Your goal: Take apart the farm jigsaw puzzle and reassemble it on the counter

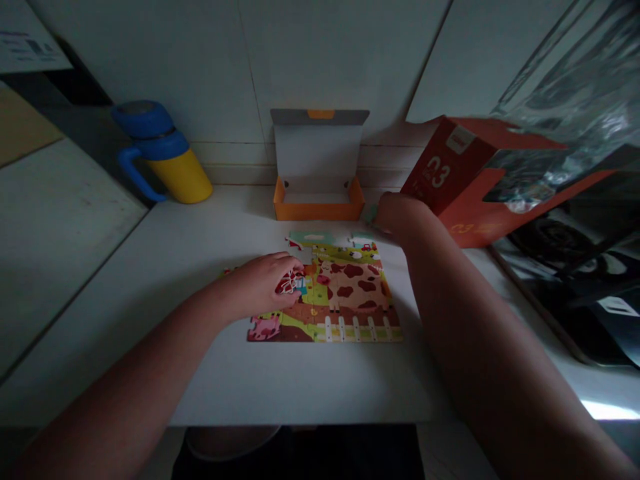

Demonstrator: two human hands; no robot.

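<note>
A farm-picture jigsaw puzzle (pixel 345 293) with a brown-spotted cow, a pink pig and a white fence lies flat on the white table (pixel 280 380). My left hand (pixel 263 283) rests on the puzzle's left part, fingers curled down onto the pieces near a red-and-white patch. My right hand (pixel 400 213) reaches past the puzzle's upper right corner, fingers bent over a small greenish puzzle piece (pixel 370 215) lying on the table beside the red box. Whether it grips the piece is hidden.
An open orange box (pixel 319 200) with a raised grey lid stands behind the puzzle against the wall. A red box (pixel 470 177) marked "3" lies at the right. A yellow bottle (pixel 167 160) with a blue cap stands at the back left. Dark items fill the right side.
</note>
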